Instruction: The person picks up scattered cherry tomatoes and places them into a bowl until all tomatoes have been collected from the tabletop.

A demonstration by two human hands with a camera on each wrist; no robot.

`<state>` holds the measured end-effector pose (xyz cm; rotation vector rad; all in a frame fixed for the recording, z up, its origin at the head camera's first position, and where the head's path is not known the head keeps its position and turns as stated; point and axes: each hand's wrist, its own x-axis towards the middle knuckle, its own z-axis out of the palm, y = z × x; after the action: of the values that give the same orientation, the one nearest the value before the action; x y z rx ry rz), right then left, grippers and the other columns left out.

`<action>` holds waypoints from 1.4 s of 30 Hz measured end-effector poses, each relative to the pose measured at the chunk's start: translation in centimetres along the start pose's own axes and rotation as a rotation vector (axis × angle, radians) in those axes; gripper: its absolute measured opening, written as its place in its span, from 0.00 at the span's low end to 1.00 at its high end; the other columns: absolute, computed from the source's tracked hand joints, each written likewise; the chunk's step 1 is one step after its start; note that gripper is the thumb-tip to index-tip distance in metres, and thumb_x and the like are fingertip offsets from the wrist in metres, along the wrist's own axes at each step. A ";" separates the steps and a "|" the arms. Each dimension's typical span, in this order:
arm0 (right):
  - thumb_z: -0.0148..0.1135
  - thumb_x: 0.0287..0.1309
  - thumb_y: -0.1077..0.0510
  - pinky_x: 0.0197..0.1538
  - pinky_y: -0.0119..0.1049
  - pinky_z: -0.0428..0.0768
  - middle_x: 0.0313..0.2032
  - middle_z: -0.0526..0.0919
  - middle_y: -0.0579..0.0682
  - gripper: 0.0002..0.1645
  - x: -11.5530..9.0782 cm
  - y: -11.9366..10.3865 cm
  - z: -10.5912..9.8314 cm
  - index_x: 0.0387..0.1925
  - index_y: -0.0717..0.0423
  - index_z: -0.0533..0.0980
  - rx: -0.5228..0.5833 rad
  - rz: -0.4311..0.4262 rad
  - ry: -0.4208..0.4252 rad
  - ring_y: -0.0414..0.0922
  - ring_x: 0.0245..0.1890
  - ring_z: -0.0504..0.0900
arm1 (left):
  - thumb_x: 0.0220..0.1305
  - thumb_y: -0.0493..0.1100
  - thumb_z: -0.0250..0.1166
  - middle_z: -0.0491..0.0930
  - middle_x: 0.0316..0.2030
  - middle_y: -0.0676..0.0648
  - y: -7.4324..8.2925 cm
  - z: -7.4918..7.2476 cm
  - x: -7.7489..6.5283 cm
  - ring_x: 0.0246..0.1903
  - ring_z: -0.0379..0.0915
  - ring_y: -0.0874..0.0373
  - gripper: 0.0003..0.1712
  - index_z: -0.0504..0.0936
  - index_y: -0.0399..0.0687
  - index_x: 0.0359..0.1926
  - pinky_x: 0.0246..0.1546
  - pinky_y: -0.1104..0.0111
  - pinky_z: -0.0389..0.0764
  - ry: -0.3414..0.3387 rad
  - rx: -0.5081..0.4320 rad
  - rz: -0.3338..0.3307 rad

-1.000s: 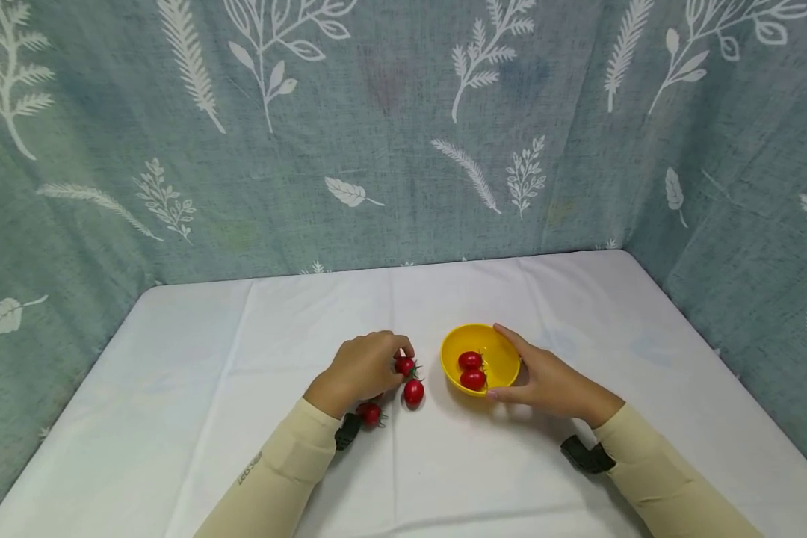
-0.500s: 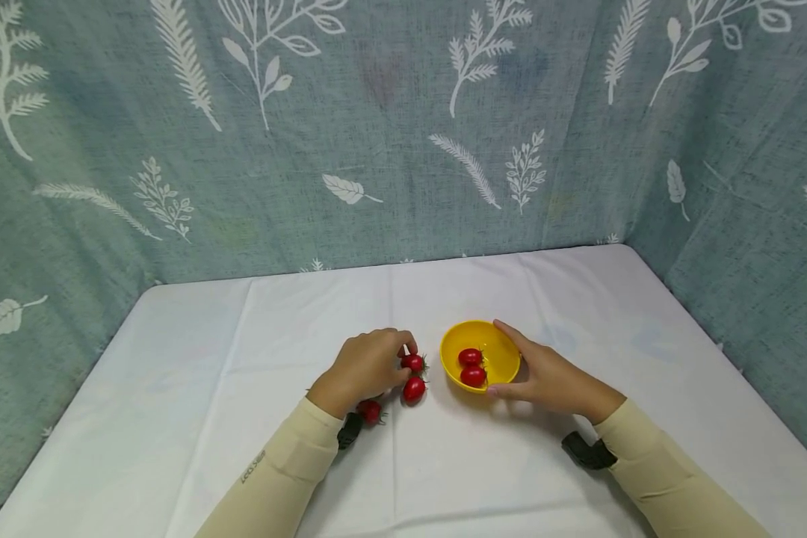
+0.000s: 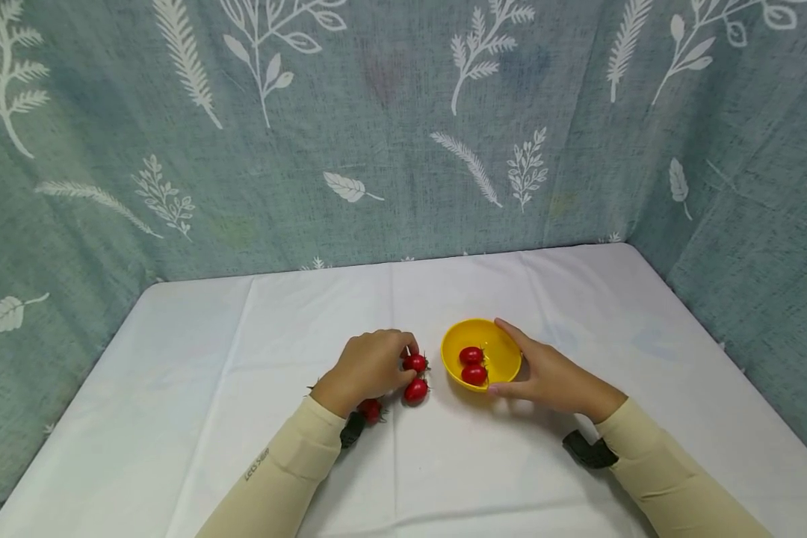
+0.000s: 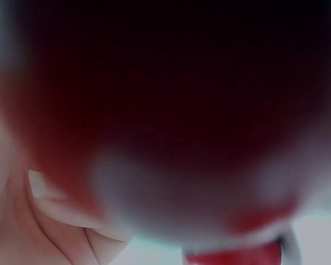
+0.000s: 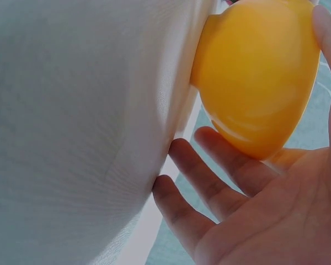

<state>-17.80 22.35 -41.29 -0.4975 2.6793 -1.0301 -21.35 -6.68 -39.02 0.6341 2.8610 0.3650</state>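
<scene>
My left hand (image 3: pixel 371 368) pinches a red cherry tomato (image 3: pixel 415 363) between thumb and fingers, over the white cloth. Just in front of the thumb lies another cherry tomato (image 3: pixel 415 391). Under the left wrist sits a further tomato (image 3: pixel 370 410), partly hidden by the arm. My right hand (image 3: pixel 553 379) holds the yellow bowl (image 3: pixel 452 373) at its right side, thumb at the near rim and fingers round the far side. Inside the bowl are two cherry tomatoes (image 3: pixel 472 365). In the right wrist view, the lower fingers (image 5: pixel 204 182) spread beside the bowl's outer wall (image 5: pixel 259 72).
A white cloth (image 3: pixel 296 321) covers the table. Behind it and at both sides hangs a blue-green leaf-patterned curtain (image 3: pixel 390 149). In the left wrist view a dark red blurred tomato (image 4: pixel 171 110) fills most of the picture, close to the lens.
The tomato at my left fingertips has shifted slightly right, and the left hand has edged the same way. My right hand and the bowl stay in place.
</scene>
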 end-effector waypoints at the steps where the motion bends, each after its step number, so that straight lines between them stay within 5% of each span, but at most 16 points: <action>1: 0.72 0.52 0.34 0.72 0.61 0.60 0.76 0.56 0.60 0.66 0.0 0.0 0.0 0.79 0.53 0.45 -0.001 -0.001 0.000 0.61 0.74 0.61 | 0.58 0.51 0.73 0.80 0.33 0.56 0.0 0.0 0.0 0.32 0.72 0.58 0.14 0.83 0.56 0.44 0.32 0.65 0.74 0.004 0.001 0.000; 12: 0.72 0.51 0.34 0.72 0.61 0.60 0.77 0.56 0.59 0.66 -0.1 -0.1 0.1 0.79 0.53 0.46 0.016 0.000 -0.006 0.60 0.75 0.60 | 0.57 0.53 0.71 0.82 0.33 0.58 0.1 -0.8 -0.3 0.25 0.71 0.61 0.13 0.82 0.57 0.42 0.26 0.67 0.71 0.119 -0.043 0.018; 21: 0.73 0.52 0.36 0.72 0.60 0.62 0.76 0.58 0.60 0.65 -0.3 -0.1 -0.1 0.79 0.54 0.46 -0.002 -0.012 0.008 0.60 0.73 0.63 | 0.58 0.52 0.70 0.85 0.34 0.56 0.7 -0.7 -0.2 0.21 0.69 0.61 0.13 0.82 0.58 0.43 0.23 0.68 0.71 0.215 -0.086 0.094; 31: 0.72 0.52 0.34 0.71 0.60 0.62 0.75 0.59 0.60 0.65 -0.3 -0.3 -0.3 0.79 0.53 0.47 -0.017 -0.009 0.004 0.60 0.73 0.63 | 0.58 0.51 0.70 0.83 0.34 0.61 1.4 -0.8 -0.4 0.14 0.56 0.64 0.13 0.82 0.59 0.44 0.16 0.73 0.64 0.416 -0.083 0.177; 42: 0.72 0.52 0.35 0.70 0.61 0.64 0.75 0.60 0.61 0.65 -0.1 -0.2 0.1 0.79 0.53 0.47 -0.002 -0.007 0.002 0.60 0.72 0.64 | 0.60 0.51 0.71 0.85 0.38 0.58 3.5 -0.5 -0.2 0.26 0.74 0.66 0.16 0.83 0.56 0.48 0.25 0.75 0.74 0.344 -0.091 0.238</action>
<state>-17.60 22.24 -41.19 -0.5071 2.6826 -1.0309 -19.92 -3.75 -37.52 0.9838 3.0678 0.6989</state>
